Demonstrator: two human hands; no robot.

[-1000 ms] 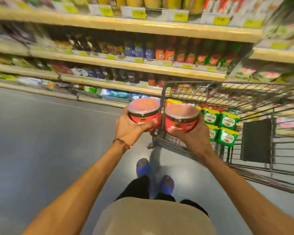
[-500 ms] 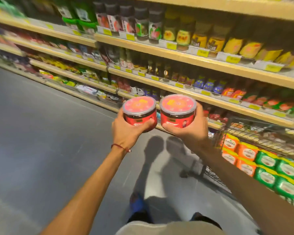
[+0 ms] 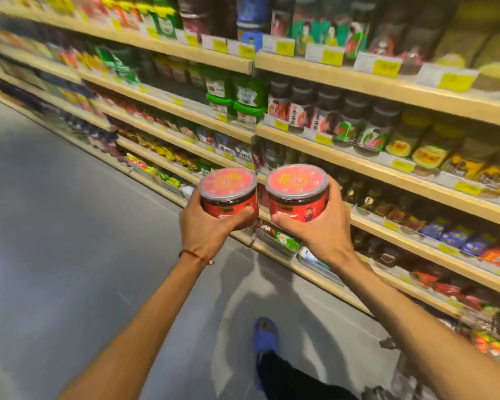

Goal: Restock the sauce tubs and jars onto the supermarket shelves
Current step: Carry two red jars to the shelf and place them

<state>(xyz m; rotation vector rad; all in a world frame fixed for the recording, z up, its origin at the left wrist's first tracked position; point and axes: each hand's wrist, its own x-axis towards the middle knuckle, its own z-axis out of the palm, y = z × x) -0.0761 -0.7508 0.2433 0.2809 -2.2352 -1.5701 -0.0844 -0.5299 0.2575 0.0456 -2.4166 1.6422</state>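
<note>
Gripping one sauce tub each, the person's two hands hold them at chest height in front of the shelving. The left hand (image 3: 211, 229) curls round the left tub (image 3: 228, 197), thumb across its red label. The right hand (image 3: 322, 238) wraps the right tub (image 3: 298, 197) the same way. Both tubs stand upright, side by side with a narrow gap between their clear lids, and neither touches a shelf.

The shelves (image 3: 416, 90) run diagonally from the far left to the near right. Their pale front edges carry yellow price tags (image 3: 383, 66) and jut out towards the aisle. The tubs hang just in front of a middle edge, near the seam where two bays meet. The tiers look packed to the lip with jars and packets, though motion blur hides much of it. Grey floor (image 3: 70, 255) lies wide and bare to the left of the arms, so the open room is on that side. The shelf fronts close off the right.

Counted, there are two tubs, two hands and one red cord (image 3: 195, 255) on the left wrist. One blue shoe (image 3: 264, 334) shows on the floor below the arms. At least four shelf edges show in the right bay. Two green-lidded jars (image 3: 234, 103) stand at the second tier's seam.
</note>
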